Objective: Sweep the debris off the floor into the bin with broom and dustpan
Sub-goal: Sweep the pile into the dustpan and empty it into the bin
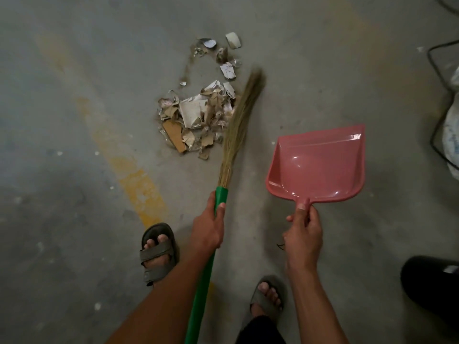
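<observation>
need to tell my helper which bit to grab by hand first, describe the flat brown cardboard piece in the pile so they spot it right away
Start at the heap of torn paper and cardboard scraps on the grey concrete floor, just left of the straw bristles of the green-handled broom. At the heap's lower left edge lies a flat tan cardboard rectangle. It alone is smooth, straight-edged and uncrumpled; its neighbours are ragged or white.

Garage, parking bay or warehouse-type interior, dimly lit — exact kind unclear. Bare grey concrete floor [74, 120], stained and dusty. Worn yellow painted line [139, 187] running diagonally across it. Pile of torn cardboard and paper debris [196, 117]. Black cable [437, 78] and white sack [452, 142] at right edge.
</observation>
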The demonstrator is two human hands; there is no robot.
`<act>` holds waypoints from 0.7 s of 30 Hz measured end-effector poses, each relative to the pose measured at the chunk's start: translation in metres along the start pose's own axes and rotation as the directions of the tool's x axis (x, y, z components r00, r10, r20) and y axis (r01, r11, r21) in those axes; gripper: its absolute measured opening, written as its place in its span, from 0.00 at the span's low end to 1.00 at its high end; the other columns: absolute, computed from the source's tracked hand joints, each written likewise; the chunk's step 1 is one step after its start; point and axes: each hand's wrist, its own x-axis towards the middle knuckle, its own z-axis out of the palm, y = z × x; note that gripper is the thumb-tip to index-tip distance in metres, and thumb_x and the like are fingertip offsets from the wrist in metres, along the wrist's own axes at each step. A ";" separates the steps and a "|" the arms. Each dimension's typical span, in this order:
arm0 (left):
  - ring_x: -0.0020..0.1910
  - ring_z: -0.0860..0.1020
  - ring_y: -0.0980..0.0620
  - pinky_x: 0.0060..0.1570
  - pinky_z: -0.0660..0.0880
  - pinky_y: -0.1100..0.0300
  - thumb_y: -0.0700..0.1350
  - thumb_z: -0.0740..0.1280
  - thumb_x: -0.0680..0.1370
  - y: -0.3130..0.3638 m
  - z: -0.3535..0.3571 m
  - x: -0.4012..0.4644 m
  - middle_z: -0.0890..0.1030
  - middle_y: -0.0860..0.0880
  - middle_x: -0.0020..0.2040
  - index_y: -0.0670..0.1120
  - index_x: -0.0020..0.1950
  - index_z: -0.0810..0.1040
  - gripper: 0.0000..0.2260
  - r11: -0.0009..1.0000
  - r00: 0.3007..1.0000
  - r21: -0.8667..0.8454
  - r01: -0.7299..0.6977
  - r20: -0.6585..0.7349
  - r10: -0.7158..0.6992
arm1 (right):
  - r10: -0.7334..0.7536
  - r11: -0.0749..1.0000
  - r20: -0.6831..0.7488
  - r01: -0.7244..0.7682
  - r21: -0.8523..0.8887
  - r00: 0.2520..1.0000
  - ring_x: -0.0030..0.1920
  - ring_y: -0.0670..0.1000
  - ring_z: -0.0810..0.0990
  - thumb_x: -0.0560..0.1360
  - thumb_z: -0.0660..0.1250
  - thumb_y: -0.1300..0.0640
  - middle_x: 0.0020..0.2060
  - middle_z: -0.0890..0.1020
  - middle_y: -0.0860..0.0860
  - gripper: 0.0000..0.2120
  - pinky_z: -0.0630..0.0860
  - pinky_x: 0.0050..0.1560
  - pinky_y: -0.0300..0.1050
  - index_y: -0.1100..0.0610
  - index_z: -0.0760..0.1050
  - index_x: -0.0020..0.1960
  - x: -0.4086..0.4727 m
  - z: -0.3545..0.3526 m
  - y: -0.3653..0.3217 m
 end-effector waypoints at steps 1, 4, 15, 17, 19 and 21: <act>0.33 0.83 0.46 0.38 0.85 0.45 0.65 0.53 0.85 -0.001 -0.003 -0.004 0.82 0.42 0.44 0.67 0.83 0.52 0.26 1.000 1.000 -0.009 -0.014 -0.010 0.014 | 0.003 1.000 0.003 -0.003 -0.004 1.000 0.35 0.52 0.79 0.81 0.57 0.29 0.38 0.83 0.45 0.18 0.79 0.40 0.55 0.37 0.80 0.56 -0.002 0.000 0.000; 0.31 0.82 0.47 0.33 0.83 0.51 0.63 0.54 0.86 0.000 -0.010 -0.015 0.82 0.43 0.41 0.66 0.84 0.53 0.26 0.997 0.999 -0.066 -0.039 -0.028 0.037 | 0.023 1.000 0.004 -0.023 -0.011 1.000 0.37 0.53 0.80 0.81 0.57 0.28 0.38 0.83 0.43 0.19 0.80 0.43 0.57 0.38 0.80 0.56 -0.006 0.003 0.001; 0.31 0.80 0.49 0.26 0.76 0.61 0.61 0.55 0.87 0.071 -0.037 0.038 0.81 0.43 0.41 0.65 0.84 0.53 0.26 0.983 0.994 -0.153 -0.105 -0.011 0.105 | 0.024 1.000 0.083 -0.023 -0.010 0.996 0.34 0.51 0.78 0.83 0.58 0.31 0.37 0.82 0.42 0.20 0.75 0.36 0.51 0.44 0.81 0.52 0.001 0.044 -0.028; 0.31 0.80 0.48 0.26 0.76 0.60 0.60 0.56 0.87 0.093 -0.050 0.068 0.81 0.42 0.42 0.65 0.84 0.54 0.25 0.982 0.992 -0.140 -0.123 -0.011 0.123 | 0.021 1.000 0.091 -0.020 -0.008 0.996 0.32 0.49 0.77 0.84 0.59 0.33 0.36 0.82 0.42 0.21 0.75 0.34 0.49 0.47 0.81 0.54 0.006 0.054 -0.036; 0.32 0.81 0.47 0.27 0.77 0.58 0.59 0.56 0.87 0.117 -0.064 0.099 0.81 0.41 0.42 0.63 0.84 0.54 0.25 0.982 0.988 -0.105 -0.156 -0.013 0.156 | 0.024 1.000 0.096 -0.025 0.004 0.995 0.29 0.46 0.75 0.85 0.60 0.35 0.36 0.81 0.44 0.20 0.73 0.30 0.46 0.49 0.81 0.54 0.012 0.063 -0.043; 0.32 0.81 0.47 0.27 0.78 0.58 0.58 0.55 0.87 0.139 -0.079 0.132 0.81 0.42 0.44 0.59 0.85 0.55 0.25 0.976 0.976 -0.029 -0.217 -0.036 0.216 | 0.029 0.999 0.112 -0.032 0.026 0.993 0.26 0.45 0.73 0.85 0.60 0.37 0.37 0.80 0.45 0.18 0.72 0.26 0.43 0.50 0.80 0.52 0.016 0.073 -0.049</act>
